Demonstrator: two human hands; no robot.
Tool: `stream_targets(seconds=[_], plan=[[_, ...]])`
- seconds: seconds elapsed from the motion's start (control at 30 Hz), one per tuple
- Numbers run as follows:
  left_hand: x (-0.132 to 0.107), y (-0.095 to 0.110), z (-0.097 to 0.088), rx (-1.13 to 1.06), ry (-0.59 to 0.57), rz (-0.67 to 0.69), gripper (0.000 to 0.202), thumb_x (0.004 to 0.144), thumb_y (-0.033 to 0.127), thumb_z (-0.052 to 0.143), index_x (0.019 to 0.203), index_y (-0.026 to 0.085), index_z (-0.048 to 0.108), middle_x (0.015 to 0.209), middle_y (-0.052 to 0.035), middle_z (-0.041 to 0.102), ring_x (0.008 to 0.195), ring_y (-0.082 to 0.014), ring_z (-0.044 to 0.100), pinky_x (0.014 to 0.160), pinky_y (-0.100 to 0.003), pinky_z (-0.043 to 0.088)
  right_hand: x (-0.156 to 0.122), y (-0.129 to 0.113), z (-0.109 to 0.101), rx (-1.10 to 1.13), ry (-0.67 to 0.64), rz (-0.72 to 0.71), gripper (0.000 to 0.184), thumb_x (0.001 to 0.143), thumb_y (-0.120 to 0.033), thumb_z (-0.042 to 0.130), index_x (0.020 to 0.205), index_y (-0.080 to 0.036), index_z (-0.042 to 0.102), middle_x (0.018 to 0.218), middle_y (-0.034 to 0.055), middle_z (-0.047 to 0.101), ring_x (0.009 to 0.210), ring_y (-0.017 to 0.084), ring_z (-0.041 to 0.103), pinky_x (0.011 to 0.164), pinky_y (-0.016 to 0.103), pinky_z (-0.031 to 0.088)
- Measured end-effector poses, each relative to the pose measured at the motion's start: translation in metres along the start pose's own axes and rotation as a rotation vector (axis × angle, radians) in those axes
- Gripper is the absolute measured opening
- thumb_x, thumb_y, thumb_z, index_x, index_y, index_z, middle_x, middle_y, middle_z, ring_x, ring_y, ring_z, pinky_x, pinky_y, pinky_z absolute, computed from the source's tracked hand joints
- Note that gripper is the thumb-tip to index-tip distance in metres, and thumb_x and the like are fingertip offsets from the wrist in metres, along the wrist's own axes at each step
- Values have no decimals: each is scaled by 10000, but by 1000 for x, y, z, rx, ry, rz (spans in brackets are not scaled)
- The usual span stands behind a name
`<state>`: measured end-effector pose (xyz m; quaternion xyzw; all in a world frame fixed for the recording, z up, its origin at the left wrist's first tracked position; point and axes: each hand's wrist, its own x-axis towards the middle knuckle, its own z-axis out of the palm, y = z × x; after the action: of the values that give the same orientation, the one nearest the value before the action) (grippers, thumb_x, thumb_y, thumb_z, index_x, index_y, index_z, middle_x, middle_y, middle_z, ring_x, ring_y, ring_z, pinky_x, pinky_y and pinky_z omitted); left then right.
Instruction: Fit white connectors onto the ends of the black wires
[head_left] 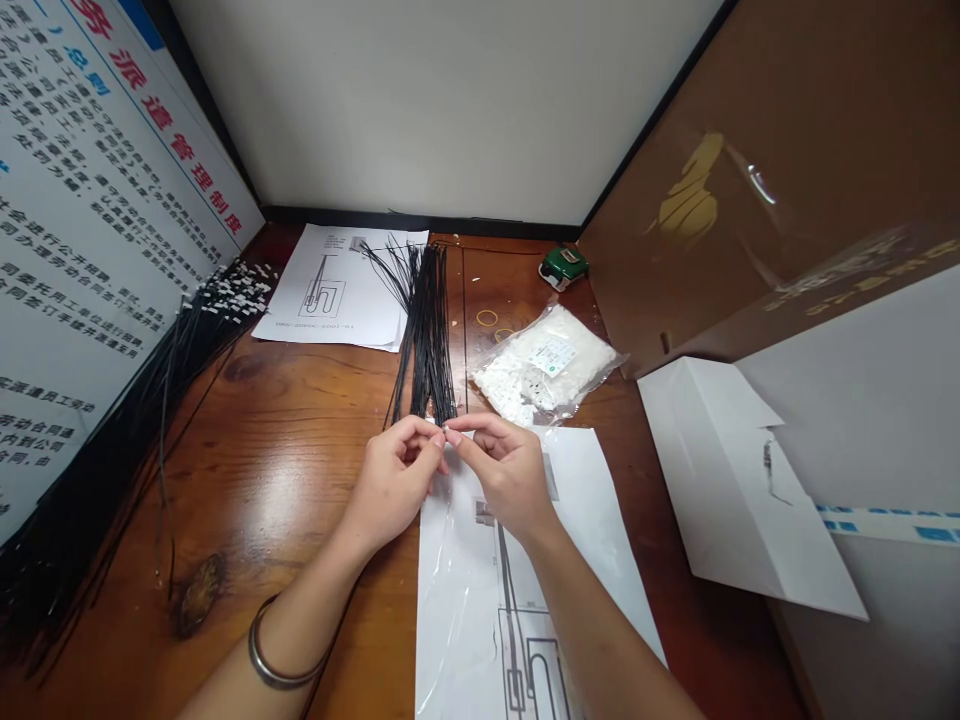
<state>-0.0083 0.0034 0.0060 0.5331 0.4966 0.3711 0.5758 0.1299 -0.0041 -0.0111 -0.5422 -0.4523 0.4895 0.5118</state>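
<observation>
My left hand [401, 475] and my right hand [506, 465] meet at the fingertips above the table, each closed in a pinch. Between the fingertips is a tiny pale piece that looks like a white connector [445, 430], mostly covered by the fingers. A thin black wire [346, 605] trails from under my left hand along the forearm. Just beyond the fingers lies a bundle of black wires [431, 330]. Under my right hand, a printed drawing sheet [457, 620] lies in a clear cover. A clear bag of small white parts [551, 365] sits beyond my right hand.
At the left, a large bunch of black wires with white ends [236, 290] leans along a printed board [82, 220]. More drawing sheets [337, 290] lie behind. A green tape measure [562, 268], yellow rings [487, 318], a brown box [690, 200] and a white folded carton [720, 480] are around.
</observation>
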Motion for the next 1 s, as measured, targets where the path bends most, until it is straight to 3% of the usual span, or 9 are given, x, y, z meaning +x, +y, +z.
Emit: stream_targets(seconds=[0.23,0.43,0.6,0.73,0.87,1.0], plan=[[0,0,0,11,-5,1,177,864,318,556,785,160,563,617,25,578,468,-73,469,463,-198,378,-1,0,-1,-1,4,-9,140,761,-288,678,818,-165,714,820,60,681,609,134,573,520,261,434],[-1,2,-1,3,-8,-5,193,863,338,557,779,164,556,613,29,571,465,-73,470,464,-196,384,1,2,-1,-66,-39,-67,243,826,-295,624,1031,-198,712,845,45,672,589,124,561,526,273,445],[1,3,0,-8,-7,-6,202,846,348,576,768,162,560,600,26,570,454,-75,469,450,-195,384,4,4,0,-121,-54,-217,192,876,-251,569,976,-221,730,956,69,663,819,174,615,693,316,495],[0,4,1,-19,1,-13,205,840,352,583,770,160,564,596,27,561,452,-71,459,445,-192,382,3,3,0,-130,-49,-216,171,891,-245,556,951,-225,714,955,60,655,899,184,622,763,326,494],[-1,3,1,-42,-5,-27,219,841,370,589,801,156,576,606,26,567,450,-68,459,444,-190,386,2,3,1,-68,-18,-102,149,872,-292,581,937,-207,684,887,49,682,799,171,641,703,308,502],[0,4,1,-81,-1,-52,239,830,391,603,817,152,596,613,18,582,443,-71,462,434,-194,382,2,-3,2,79,40,-5,184,787,-348,670,876,-187,655,833,53,713,588,131,595,501,255,466]])
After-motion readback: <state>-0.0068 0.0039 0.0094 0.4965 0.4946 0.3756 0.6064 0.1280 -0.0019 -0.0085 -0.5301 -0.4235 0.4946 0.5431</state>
